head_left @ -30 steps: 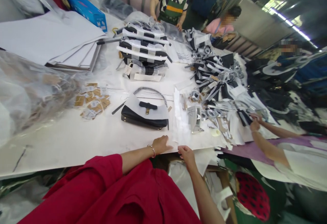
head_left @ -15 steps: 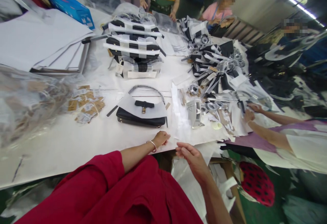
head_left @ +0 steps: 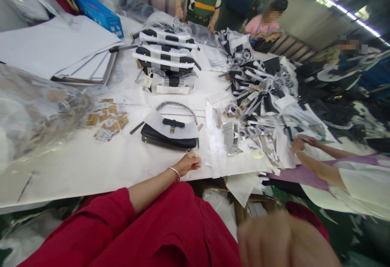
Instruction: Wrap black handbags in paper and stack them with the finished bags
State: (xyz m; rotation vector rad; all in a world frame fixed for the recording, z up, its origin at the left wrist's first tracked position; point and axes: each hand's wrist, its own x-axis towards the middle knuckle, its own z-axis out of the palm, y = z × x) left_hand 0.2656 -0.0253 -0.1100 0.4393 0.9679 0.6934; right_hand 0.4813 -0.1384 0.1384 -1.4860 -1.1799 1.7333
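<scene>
My left hand (head_left: 189,163) rests on the near edge of the white table (head_left: 91,165), fingers curled together, beside a strip of white paper sheets (head_left: 213,145); a bangle is on its wrist. Just beyond it lies a black handbag (head_left: 169,137) partly wrapped in white paper, its curved handle up. My right hand (head_left: 283,238) is a large blur close to the camera at the bottom right, off the table, and its fingers cannot be made out.
A stack of wrapped black-and-white bags (head_left: 166,60) stands further back. Brown tags (head_left: 106,121) and crumpled plastic bags (head_left: 33,113) lie left, white sheets (head_left: 61,48) and a blue box (head_left: 97,11) behind. A co-worker's hands (head_left: 300,142) work among straps and paper scraps at right.
My right hand has left the table edge and come up close to the camera, now blurred. My left hand stayed at the edge, and its fingers have curled in.
</scene>
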